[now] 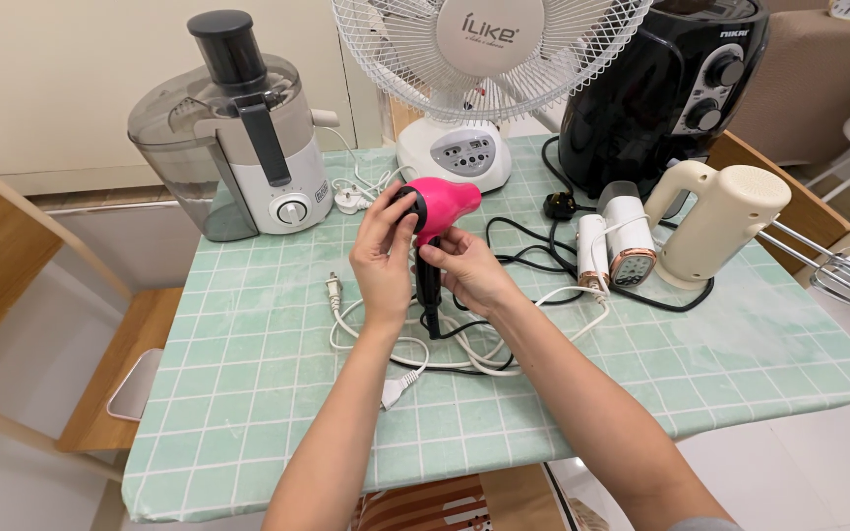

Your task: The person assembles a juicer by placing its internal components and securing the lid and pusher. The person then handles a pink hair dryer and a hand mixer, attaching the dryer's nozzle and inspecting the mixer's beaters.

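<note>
While both hands lift it above the worktop (248, 393) centre, the pink plastic hairdryer (442, 205) stands handle-down: left hand (384, 258) clasps its rear end, right hand (464, 270) pinches its black handle (429, 285), white cords (386, 339) beneath

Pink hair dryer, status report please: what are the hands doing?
Left hand grips pink hair dryer at its rear. Right hand on black handle. Tangled cords beneath on table.
</note>
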